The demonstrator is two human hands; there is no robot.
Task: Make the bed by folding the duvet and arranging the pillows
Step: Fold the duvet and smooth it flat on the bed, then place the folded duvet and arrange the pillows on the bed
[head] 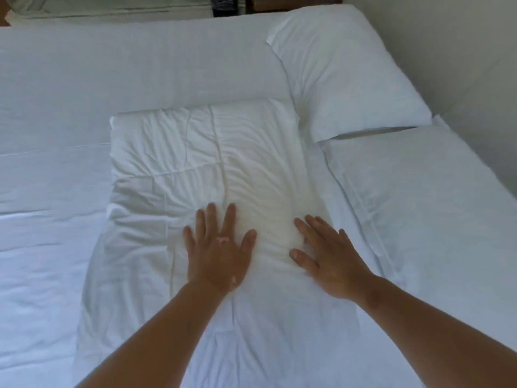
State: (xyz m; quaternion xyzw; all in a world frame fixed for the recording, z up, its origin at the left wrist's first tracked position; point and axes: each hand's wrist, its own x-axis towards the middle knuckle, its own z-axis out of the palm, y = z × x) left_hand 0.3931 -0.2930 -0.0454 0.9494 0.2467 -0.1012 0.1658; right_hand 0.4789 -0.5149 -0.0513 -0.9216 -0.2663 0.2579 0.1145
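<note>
Left hand (218, 247) and right hand (327, 256) press flat, fingers (230, 214) spread and gripping nothing, on the folded, creased white duvet (195, 163) lying mid-way across the white-sheeted bed (42, 247). I judge folding nearly done; the plump white pillow (344, 79) beyond awaits arranging.

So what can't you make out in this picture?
Head view:
- Dark object at the top: cut off by the edge.
- Wrinkled white bundle: pillow or folded duvet, unclear; its near end is hidden by the forearms.
- Fabric beneath the left hand and right hand: covered by the flat palms.
</note>
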